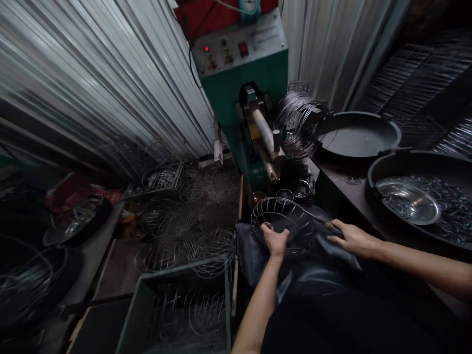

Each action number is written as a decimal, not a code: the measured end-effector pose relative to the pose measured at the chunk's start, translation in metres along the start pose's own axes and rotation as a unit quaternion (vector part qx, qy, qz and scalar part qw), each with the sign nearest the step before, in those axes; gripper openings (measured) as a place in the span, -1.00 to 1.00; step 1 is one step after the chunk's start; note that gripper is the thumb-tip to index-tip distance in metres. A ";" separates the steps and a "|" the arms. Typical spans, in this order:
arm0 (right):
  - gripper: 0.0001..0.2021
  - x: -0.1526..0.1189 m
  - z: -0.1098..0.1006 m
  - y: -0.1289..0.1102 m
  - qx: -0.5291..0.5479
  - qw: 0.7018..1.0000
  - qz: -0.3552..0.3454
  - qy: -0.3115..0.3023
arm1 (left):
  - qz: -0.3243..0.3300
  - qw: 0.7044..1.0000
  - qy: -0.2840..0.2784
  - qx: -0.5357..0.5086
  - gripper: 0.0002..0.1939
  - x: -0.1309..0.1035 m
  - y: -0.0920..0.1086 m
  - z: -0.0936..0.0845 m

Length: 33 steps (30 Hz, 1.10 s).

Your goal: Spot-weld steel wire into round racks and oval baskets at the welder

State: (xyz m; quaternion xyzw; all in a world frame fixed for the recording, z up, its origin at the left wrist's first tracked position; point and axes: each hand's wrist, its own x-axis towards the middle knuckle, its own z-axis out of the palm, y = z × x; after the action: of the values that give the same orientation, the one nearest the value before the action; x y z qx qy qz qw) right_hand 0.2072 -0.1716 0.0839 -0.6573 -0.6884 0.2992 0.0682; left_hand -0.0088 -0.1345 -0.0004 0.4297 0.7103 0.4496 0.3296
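A round wire basket (pixel 306 228) with a long handle rests above the dark apron on my lap. My left hand (pixel 276 241) reaches inside its ring, fingers closed around part of the wire. My right hand (pixel 350 237) grips the basket's handle (pixel 330 226) on the right side. Just beyond the basket, the spot welder's arms (pixel 267 132) stick out from the green machine. Small bowls (pixel 301 188) sit below them. Which wire my left fingers hold is partly hidden.
At right, a large black pan (pixel 383 167) holds small metal pieces and a steel bowl (pixel 409 200). Behind it stands a second pan (pixel 357 135), beside a bundle of wire rings (pixel 300 123). A green crate (pixel 140 305) with wire baskets stands at lower left.
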 end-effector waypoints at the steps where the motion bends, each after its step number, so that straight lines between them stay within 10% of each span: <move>1: -0.66 -0.003 -0.002 -0.002 0.024 1.000 -0.004 -0.017 | 0.003 1.000 0.005 -0.003 -0.49 -0.001 -0.001 -0.001; 12: -0.48 -0.027 0.011 -0.027 0.164 0.982 -0.065 -0.070 | 0.033 0.997 0.003 -0.070 -0.49 -0.006 -0.014 -0.013; 33: -0.41 -0.029 0.017 -0.006 0.168 0.980 -0.089 -0.060 | -0.001 0.994 -0.011 -0.108 -0.47 -0.005 -0.012 -0.011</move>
State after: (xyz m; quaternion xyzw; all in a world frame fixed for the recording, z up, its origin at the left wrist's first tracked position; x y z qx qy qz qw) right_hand 0.1974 -0.2046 0.0819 -0.5532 -0.6872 0.4420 0.1624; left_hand -0.0204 -0.1460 -0.0070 0.3955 0.6543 0.5186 0.3829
